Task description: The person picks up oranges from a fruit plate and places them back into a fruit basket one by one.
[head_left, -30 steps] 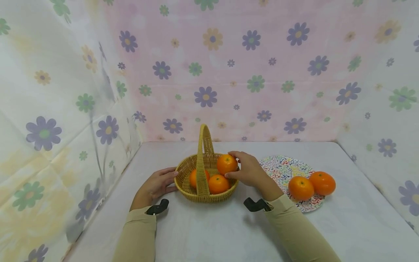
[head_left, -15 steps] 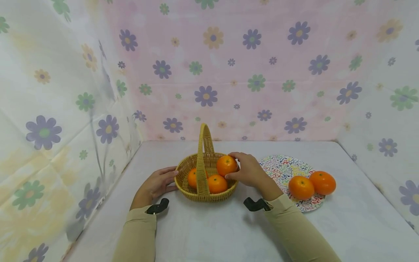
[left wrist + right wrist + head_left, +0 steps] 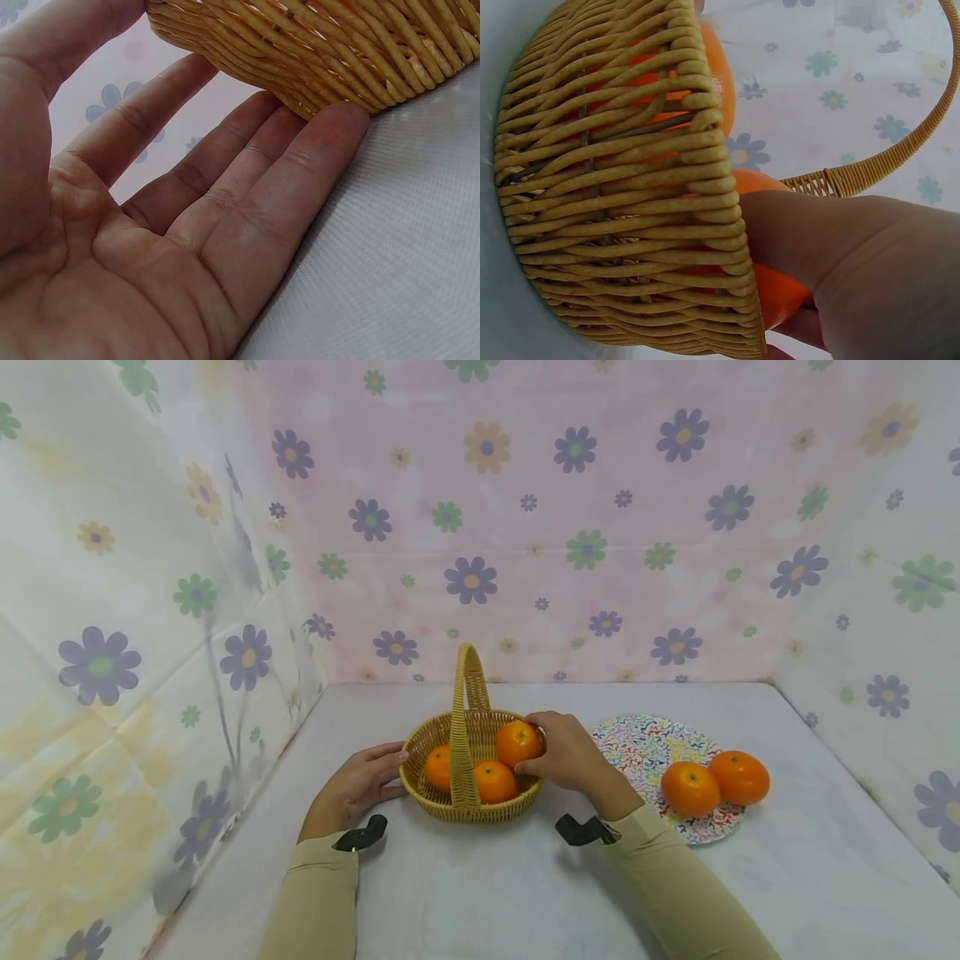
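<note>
A yellow wicker basket [image 3: 435,810] with a tall handle stands on the table. My left hand [image 3: 360,783] touches its left side; the left wrist view shows the fingers [image 3: 255,202] nearly straight against the weave and the thumb at the rim. My right hand [image 3: 567,752] holds an orange [image 3: 517,743] between thumb and fingers, inside the basket's right rim. Below it another orange [image 3: 495,782] lies in the basket, and a third orange [image 3: 438,767] sits left of the handle, partly hidden by it. In the right wrist view the basket wall [image 3: 630,202] covers much of the fruit.
A round plate [image 3: 637,735] with a colourful squiggle pattern lies to the right, partly behind my right forearm. Two oranges [image 3: 690,790] sit on its right side, side by side. Flowered cloth [image 3: 472,527] encloses the white table [image 3: 465,893] at the back and sides.
The orange in my right hand has sunk slightly into the basket and gone a little left. The two lower oranges have shifted left. My left hand stays at the basket.
</note>
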`<state>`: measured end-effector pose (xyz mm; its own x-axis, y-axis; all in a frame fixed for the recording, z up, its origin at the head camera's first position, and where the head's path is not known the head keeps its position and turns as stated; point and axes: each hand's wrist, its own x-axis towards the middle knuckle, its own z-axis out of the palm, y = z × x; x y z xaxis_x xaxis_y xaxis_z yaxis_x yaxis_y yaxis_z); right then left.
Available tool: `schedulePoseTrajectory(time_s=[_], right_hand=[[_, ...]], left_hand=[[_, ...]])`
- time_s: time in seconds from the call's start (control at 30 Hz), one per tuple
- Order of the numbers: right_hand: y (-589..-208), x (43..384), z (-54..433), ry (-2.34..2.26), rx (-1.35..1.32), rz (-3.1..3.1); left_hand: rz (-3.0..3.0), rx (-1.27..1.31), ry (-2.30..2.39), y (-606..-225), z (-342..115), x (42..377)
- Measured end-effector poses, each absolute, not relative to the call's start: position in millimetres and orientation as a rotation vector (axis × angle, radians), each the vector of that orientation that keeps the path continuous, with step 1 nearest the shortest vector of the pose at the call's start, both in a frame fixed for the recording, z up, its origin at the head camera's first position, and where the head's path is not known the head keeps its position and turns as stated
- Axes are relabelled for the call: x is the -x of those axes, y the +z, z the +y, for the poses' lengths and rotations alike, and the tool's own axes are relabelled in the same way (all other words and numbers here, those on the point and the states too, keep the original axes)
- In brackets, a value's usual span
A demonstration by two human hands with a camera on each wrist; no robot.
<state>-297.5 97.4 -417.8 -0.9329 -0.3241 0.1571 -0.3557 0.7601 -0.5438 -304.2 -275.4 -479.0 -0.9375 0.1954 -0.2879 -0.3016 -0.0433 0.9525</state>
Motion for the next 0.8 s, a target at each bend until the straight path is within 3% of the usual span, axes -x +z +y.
schedulePoseTrajectory(time_s=[0.8], right_hand=[[-421.8, 295.6, 96.5, 0.823, -0.603, -2.913]], left_hand=[[1.906, 0.129, 2.041, -478.7, -274.8, 304.0]])
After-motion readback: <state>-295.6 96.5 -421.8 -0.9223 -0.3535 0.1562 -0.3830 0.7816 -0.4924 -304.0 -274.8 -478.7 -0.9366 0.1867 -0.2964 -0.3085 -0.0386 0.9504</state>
